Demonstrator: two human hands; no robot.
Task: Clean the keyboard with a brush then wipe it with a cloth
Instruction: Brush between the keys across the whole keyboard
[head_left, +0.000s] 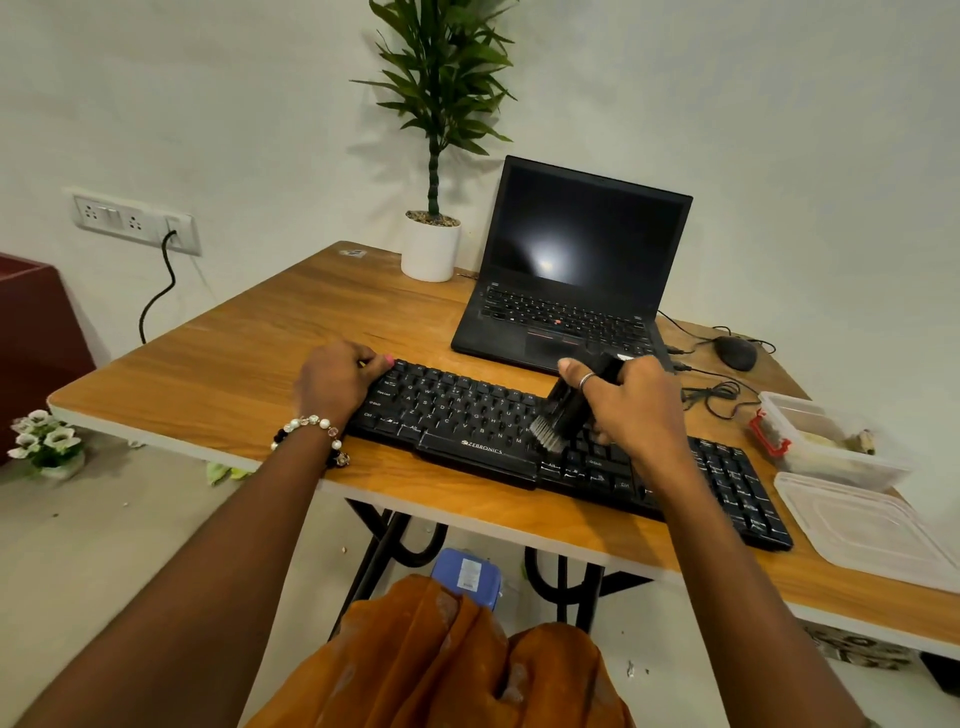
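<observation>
A black keyboard (467, 415) lies slantwise on the wooden table (249, 364). My right hand (634, 405) grips a black brush (571, 405) by its handle, and the grey bristles touch the keys near the middle of the bottom rows. My left hand (337, 379) grips the keyboard's far left corner, fingers curled over its edge. I see no cloth.
An open black laptop (571, 270) stands behind the keyboard, a potted plant (431, 244) to its left. A mouse (735, 352) and cables lie at the right. A clear plastic box (831, 441) and its lid (867, 525) sit at the table's right edge.
</observation>
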